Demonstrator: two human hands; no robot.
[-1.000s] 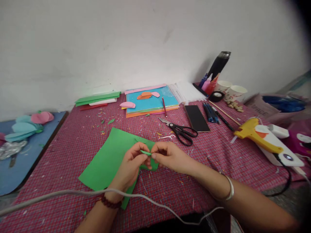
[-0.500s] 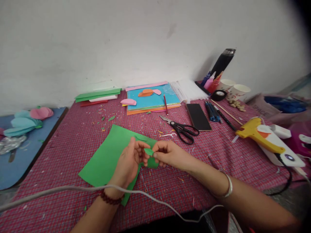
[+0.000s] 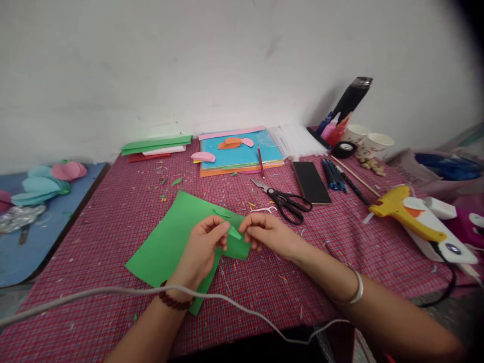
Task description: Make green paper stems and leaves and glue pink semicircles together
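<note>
My left hand (image 3: 206, 244) pinches a small folded green paper leaf (image 3: 234, 232) between thumb and fingers. Just to the right of the leaf's tip is my right hand (image 3: 264, 233), its fingers loosely curled and slightly apart, with nothing visible in them. Both hands are over a large green paper sheet (image 3: 166, 242) with a cut edge. Another green paper piece (image 3: 222, 213) lies on the sheet, behind the held leaf. Black-handled scissors (image 3: 285, 201) lie beyond my right hand.
A white cable (image 3: 227, 301) crosses in front of me, over my left wrist. At right are a phone (image 3: 312, 182) and a yellow glue gun (image 3: 408, 214). Coloured paper sheets (image 3: 212, 162) lie at the back. Paper flowers (image 3: 41, 184) are on the blue board at left.
The leaf has passed from my right fingers into a pinch of my left hand. My right hand has let go of it and stays close by. The view has shifted slightly.
</note>
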